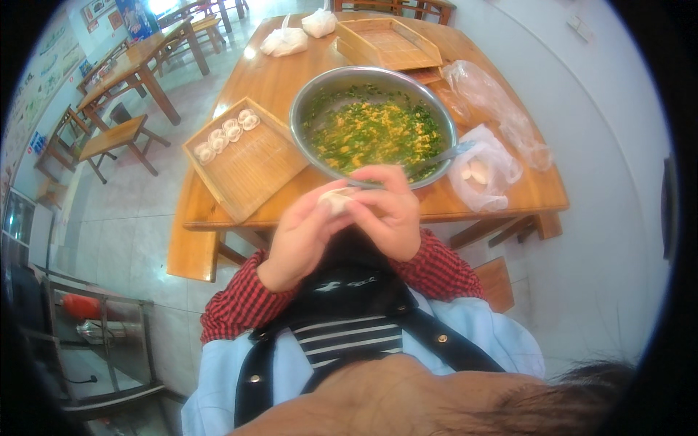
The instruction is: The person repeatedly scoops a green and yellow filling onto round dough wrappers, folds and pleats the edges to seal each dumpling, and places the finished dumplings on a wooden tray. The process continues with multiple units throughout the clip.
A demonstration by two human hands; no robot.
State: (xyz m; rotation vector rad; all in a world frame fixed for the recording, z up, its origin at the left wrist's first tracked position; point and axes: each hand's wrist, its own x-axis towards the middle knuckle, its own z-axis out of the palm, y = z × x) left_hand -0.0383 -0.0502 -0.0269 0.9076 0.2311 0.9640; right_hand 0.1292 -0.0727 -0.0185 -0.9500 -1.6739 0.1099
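Observation:
Between my fingers is a pale dough dumpling (336, 201), slightly blurred. My left hand (300, 234) cradles it from the left, the thumb on its front. From the right, my right hand (387, 212) pinches its edge with thumb and fingers. Both hands are just in front of a large steel bowl (297, 136) of chopped green and yellow filling (376, 131). A spoon handle (436, 158) leans over the bowl's right rim. Left of the bowl lies a square wooden tray (256, 174), with several folded dumplings (226, 133) in two rows along its far left side.
Right of the bowl, a plastic bag (485, 169) holds pale round pieces, and crumpled clear plastic (501, 109) lies behind it. Stacked wooden trays (390, 41) and two tied white bags (284, 42) stand at the table's far end. A wooden bench (191, 250) adjoins the left edge.

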